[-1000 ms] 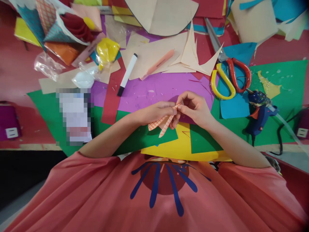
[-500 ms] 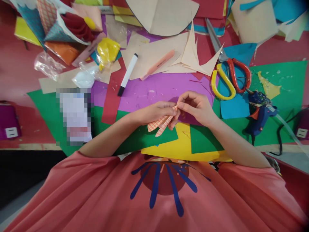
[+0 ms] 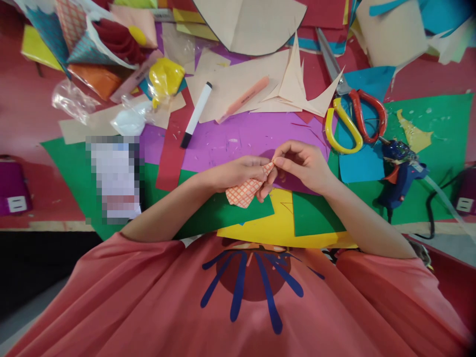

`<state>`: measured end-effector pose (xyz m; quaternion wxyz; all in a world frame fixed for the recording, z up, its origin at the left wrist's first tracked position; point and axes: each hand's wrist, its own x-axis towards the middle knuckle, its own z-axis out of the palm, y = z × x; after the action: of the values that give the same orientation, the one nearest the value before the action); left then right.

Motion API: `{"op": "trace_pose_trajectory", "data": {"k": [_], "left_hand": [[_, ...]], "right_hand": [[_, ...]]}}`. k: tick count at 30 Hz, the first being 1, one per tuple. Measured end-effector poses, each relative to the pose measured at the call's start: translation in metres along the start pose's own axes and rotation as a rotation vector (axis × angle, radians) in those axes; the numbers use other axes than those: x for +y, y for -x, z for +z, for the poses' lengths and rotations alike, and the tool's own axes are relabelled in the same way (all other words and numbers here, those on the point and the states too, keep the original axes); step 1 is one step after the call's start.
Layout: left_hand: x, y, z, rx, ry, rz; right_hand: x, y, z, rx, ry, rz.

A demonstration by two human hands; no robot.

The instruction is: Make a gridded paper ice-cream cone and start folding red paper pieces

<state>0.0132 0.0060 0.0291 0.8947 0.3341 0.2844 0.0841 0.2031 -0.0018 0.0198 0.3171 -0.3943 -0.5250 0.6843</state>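
An orange-and-white checked piece (image 3: 245, 193), paper or thin cloth, is held between my two hands, its wide end hanging toward my body. My left hand (image 3: 245, 173) is closed on its middle, thumb on top. With thumb and forefinger, my right hand (image 3: 301, 166) pinches its narrow tip. Both hands are just above green sheets (image 3: 223, 215) and a purple sheet (image 3: 230, 141). Part of the checked piece is hidden behind the left fingers.
Large scissors (image 3: 347, 121) with red and yellow handles and a blue glue gun (image 3: 399, 183) with a cord lie to the right. A marker (image 3: 197, 114) and an orange pen-like stick (image 3: 243, 99) lie ahead. To the left is a blurred-out phone-like object (image 3: 117, 178).
The checked piece has turned between my fingers: two narrow strips hung down before, and now one broad checked face shows. Both hands stay in nearly the same place.
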Motion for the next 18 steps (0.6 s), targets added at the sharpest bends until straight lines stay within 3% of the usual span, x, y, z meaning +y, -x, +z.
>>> {"op": "trace_pose_trajectory", "data": {"k": [18], "left_hand": [[-0.0046,-0.0027,-0.0031,0.018,0.022,0.034]], "right_hand": [[0.0012,-0.0015,0.0007,0.065,0.087,-0.015]]}}
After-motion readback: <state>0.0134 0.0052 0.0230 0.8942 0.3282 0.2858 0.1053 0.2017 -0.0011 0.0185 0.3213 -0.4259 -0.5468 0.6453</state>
